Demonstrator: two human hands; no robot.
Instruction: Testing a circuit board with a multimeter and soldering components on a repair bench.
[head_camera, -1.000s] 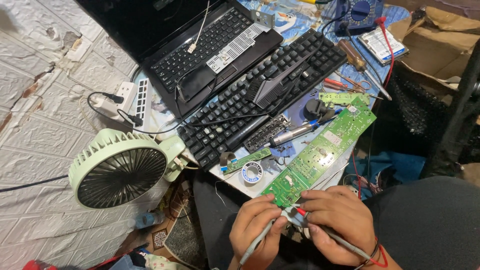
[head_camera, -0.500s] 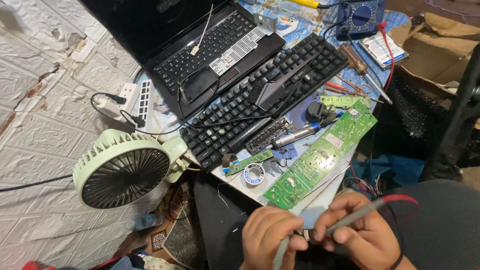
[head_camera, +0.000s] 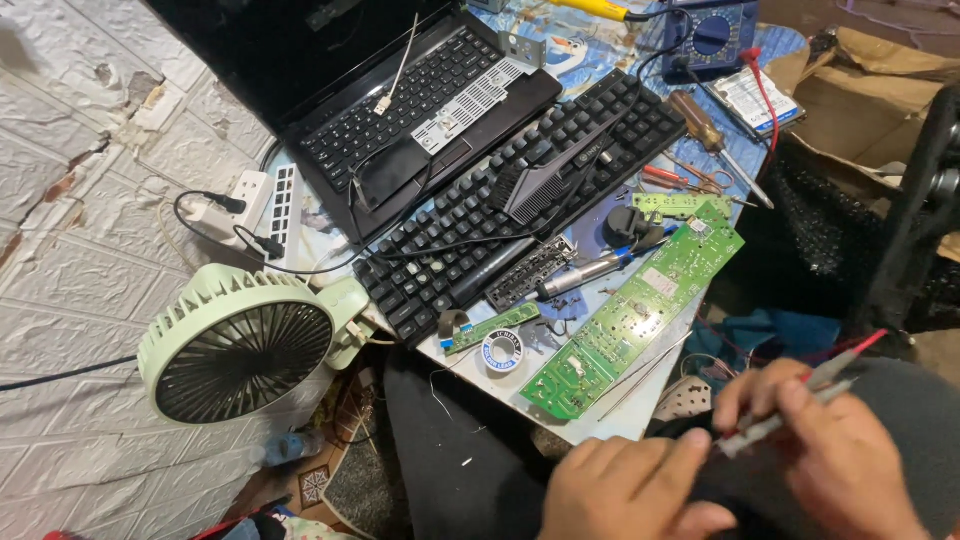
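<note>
Below table edge, right hand (head_camera: 840, 460) gripping probe (head_camera: 790, 415)

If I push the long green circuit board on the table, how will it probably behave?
The long green circuit board looks thin and flat, so probably stiff and light. It lies near the table edge, so a push might slide it off. Its small parts seem fragile.

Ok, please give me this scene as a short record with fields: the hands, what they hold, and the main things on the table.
view: head camera, looking down
left hand: low in the picture, fingers beside the probes, blurred
right hand: grip shut on two thin probes, one red-tipped and one grey
table: crowded small worktop
long green board: near the table's front edge, flat
black keyboard: middle of the table, a brush lying on it
laptop: open, behind the keyboard
solder reel: beside a small green board
fan: pale green, left of the table
power strip: white, two plugs in
</note>
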